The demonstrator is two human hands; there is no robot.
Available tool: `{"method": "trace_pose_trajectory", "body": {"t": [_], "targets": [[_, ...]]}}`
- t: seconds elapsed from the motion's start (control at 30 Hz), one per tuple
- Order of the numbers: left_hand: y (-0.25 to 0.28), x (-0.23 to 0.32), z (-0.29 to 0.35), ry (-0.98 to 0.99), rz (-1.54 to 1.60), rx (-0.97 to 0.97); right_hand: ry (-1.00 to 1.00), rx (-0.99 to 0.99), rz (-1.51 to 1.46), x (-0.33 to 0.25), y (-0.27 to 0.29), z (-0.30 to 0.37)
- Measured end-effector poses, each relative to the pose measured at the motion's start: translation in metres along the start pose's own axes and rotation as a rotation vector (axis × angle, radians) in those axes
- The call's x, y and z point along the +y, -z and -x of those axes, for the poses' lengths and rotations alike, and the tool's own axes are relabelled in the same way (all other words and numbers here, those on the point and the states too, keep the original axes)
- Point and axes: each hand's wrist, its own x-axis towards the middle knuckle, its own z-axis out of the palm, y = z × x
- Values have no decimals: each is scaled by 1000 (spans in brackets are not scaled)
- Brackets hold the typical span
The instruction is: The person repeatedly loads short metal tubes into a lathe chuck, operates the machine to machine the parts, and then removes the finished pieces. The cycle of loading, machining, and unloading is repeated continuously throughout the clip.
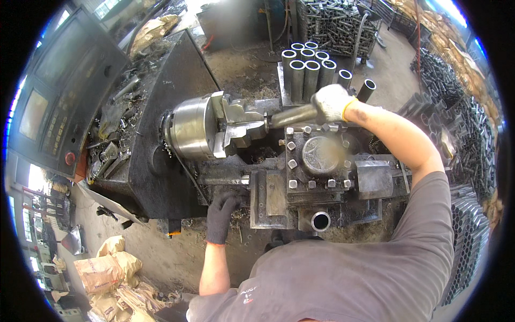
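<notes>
In a white glove with a yellow cuff, my right hand [332, 103] is closed round the near end of a metal tube [294, 116]. The tube lies almost level, its left end at the jaws of the lathe chuck [194, 127]. Whether that end sits inside the jaws I cannot tell. My left hand [221, 216], in a dark glove, is at the front of the lathe below the chuck. Its fingers are curled, and what they hold is hidden. Between my arms stands the square tool post [320, 157] with several bolts round it.
Several upright steel tubes [304, 75] stand behind the tool post. A wire bin of metal parts [340, 29] is at the back. Another tube end [321, 221] faces up at the lathe's front. Stacked tubes [466, 236] lie at right, brown paper sacks [102, 272] at lower left.
</notes>
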Motion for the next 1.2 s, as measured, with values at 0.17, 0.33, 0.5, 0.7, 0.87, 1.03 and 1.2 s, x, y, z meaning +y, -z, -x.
{"method": "trace_pose_trajectory", "body": {"t": [0.17,0.33,0.5,0.7,0.87,1.03,1.2], "targets": [[62,-120,31,238,340,481,40,-20,-383,19,-71,-13],[145,-177,41,158,633,1099,213,-3,-433,37,-122,-33],[193,-176,46,129,756,1006,259,92,-395,34,-120,-35],[197,-161,52,220,787,917,243,-110,-474,14,-82,-36],[222,-162,62,356,950,726,249,-347,-720,-51,-22,-81],[236,-196,57,268,755,752,123,-475,-859,-63,4,-103],[213,-175,67,214,379,882,308,-399,4,13,-74,-72]]}}
